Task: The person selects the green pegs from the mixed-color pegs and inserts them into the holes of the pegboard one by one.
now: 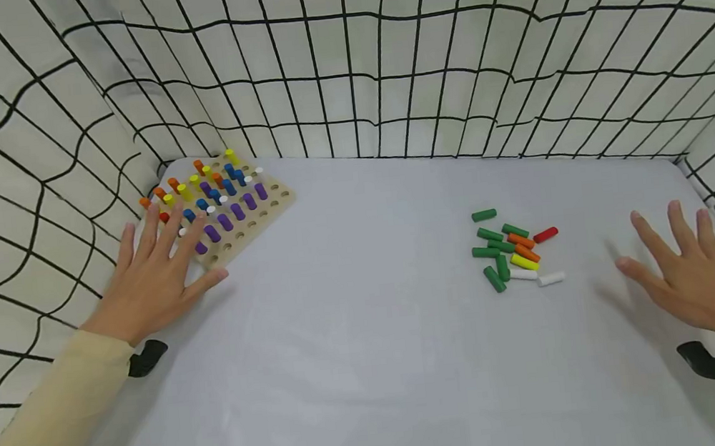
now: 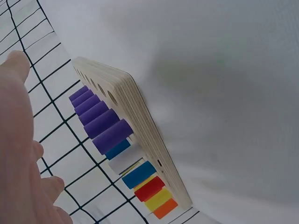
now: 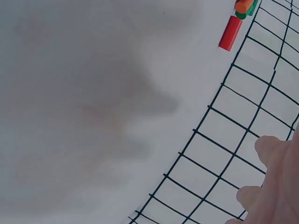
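Note:
A wooden pegboard (image 1: 248, 228) with rows of holes lies at the far left, bearing orange, yellow, red, blue, white and purple pegs. My left hand (image 1: 157, 274) is spread over its near left corner, fingers straight, hiding part of it. In the left wrist view the purple pegs (image 2: 106, 126) stand in the board, apart from my fingers. On the right, loose pegs lie in a group: several green pegs (image 1: 489, 235), a red peg (image 1: 546, 234), orange, yellow and white ones. My right hand (image 1: 699, 276) is held to the right of them, fingers spread, holding nothing.
A black wire grid (image 1: 350, 76) rises along the back and both sides of the white-covered table (image 1: 354, 324). The board lies close to the left and back grid panels. Black straps (image 1: 148, 358) sit at both wrists.

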A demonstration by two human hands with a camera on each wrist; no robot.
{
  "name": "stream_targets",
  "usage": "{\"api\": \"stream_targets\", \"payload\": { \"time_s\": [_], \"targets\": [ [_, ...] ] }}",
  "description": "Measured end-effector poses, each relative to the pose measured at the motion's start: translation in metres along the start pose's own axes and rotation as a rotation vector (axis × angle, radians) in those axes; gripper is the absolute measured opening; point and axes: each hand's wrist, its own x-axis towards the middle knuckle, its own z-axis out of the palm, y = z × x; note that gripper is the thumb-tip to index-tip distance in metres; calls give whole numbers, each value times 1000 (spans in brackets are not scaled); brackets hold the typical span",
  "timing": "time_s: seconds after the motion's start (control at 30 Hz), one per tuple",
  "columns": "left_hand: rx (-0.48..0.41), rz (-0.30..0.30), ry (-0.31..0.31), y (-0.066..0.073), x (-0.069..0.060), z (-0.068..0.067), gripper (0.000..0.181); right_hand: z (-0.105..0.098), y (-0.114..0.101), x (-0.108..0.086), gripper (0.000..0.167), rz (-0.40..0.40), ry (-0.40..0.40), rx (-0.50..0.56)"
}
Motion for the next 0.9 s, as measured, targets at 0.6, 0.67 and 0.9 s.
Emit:
{"api": "stream_targets", "payload": {
  "time_s": [0.6, 0.67, 0.9],
  "targets": [
    [-41, -35, -38, -31, 20, 4, 94, -11, -34, 15, 90, -45, -5, 43],
    [-40, -35, -37, -35, 25, 6, 95, -11, -39, 18, 88, -62, -14, 53],
    [-48, -41, -51, -49, 34, 9, 92, -12, -61, 32, 88, -122, -27, 88]
  ]
}}
